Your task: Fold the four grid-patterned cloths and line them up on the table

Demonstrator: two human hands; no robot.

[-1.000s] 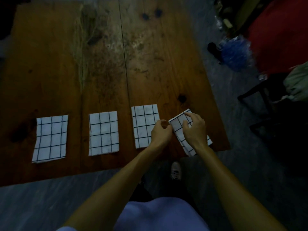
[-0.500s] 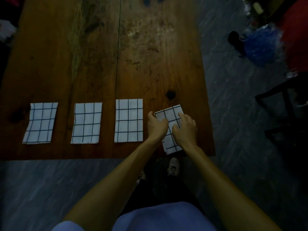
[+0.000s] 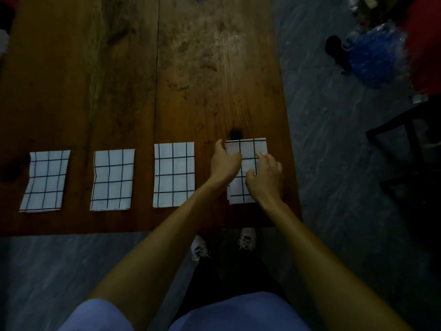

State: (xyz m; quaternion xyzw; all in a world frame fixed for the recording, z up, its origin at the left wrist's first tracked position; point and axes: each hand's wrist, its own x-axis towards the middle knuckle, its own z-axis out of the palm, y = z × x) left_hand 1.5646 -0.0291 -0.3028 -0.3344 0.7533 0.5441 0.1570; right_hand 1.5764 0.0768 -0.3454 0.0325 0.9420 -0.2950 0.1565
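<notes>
Both hands press flat on the fourth cloth at the right end of the row: the left hand rests on its left edge with fingers loosely curled, the right hand lies across its middle with fingers spread, neither pinching the fabric nor lifting it. A second ago this folded cloth sat skewed, one corner pointing away; it now lies square, its far edge roughly level with the third cloth just to its left. That suggests the lining-up step is almost done, with perhaps only a final nudge and release left. Both forearms reach forward and slightly right from the near edge of the wooden table, wrists low. Further left, the second cloth and the first cloth lie folded, spaced apart in the same line near the table's front edge.
</notes>
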